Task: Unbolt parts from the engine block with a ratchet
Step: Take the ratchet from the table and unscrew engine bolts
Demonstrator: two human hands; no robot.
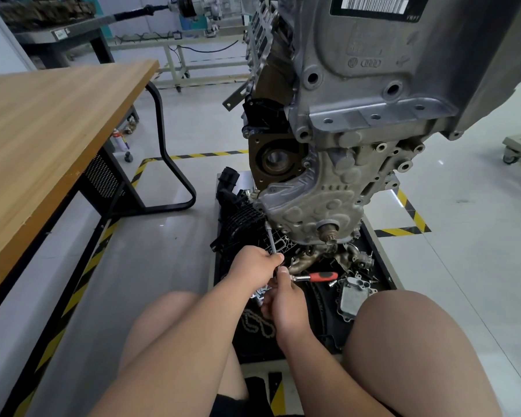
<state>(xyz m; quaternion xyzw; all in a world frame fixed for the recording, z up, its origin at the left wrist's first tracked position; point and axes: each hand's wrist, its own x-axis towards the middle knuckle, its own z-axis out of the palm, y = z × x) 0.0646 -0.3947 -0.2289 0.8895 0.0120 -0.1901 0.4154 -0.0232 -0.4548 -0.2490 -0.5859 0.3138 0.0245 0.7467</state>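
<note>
The grey engine block (358, 115) hangs upright over a black tray (370, 242) on the floor. A ratchet with a red and black handle (321, 276) points right, and its long silver extension (270, 240) runs up to the block's lower left corner beside a black plastic housing (241, 215). My left hand (253, 264) grips the lower end of the extension. Just below it, my right hand (282, 302) holds the ratchet's head end between thumb and fingers. The bolt at the socket's tip is hidden.
Removed parts lie in the tray: a grey cover (354, 297), a chain (257, 323), a manifold (316, 261) and small fittings. A wooden bench (51, 121) stands at the left. Yellow-black tape (403, 231) marks the floor. My bare knees frame the bottom of the view.
</note>
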